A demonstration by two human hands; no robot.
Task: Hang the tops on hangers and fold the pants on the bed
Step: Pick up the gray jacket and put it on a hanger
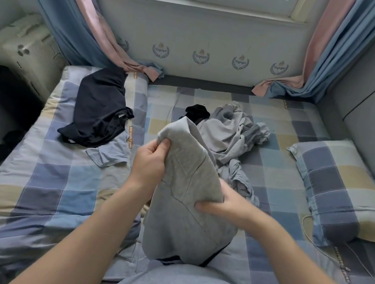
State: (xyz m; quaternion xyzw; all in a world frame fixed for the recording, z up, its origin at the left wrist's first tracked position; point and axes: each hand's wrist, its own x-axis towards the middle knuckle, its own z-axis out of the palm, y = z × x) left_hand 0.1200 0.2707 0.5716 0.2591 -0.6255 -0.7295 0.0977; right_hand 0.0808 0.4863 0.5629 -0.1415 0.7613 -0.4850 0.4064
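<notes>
1. Grey garment (187, 186): held above the bed (52, 182), long axis running from upper left down toward the person.
2. Left hand (150, 160) pinches its top edge; right hand (223, 204) grasps its right side.
3. Step, judged: sorting out the garment; next, find waistband or collar.
4. Beyond: grey clothes pile (234, 134), dark garment (100, 111).
</notes>
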